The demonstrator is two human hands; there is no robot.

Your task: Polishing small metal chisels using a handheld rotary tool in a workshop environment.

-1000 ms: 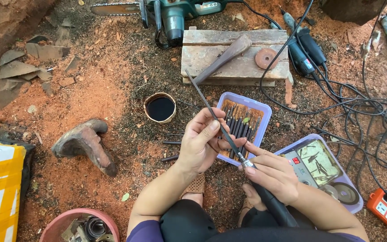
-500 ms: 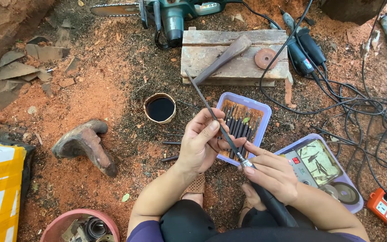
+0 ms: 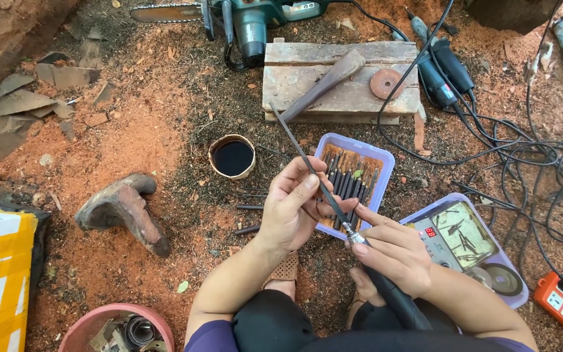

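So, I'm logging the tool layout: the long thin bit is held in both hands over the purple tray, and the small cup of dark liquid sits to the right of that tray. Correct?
Not quite. In the head view the cup sits to the left of the purple tray, not the right. The rest holds: left hand and right hand both hold the bit.

Soft, even daylight; faint shadows, sharp focus, slight wide-angle edge stretch.

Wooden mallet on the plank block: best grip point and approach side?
Grip the mallet's thin handle end, which overhangs the wooden block's front-left edge toward the cup. Come from the left front: that end looks free underneath, while the thick head rests on the planks.
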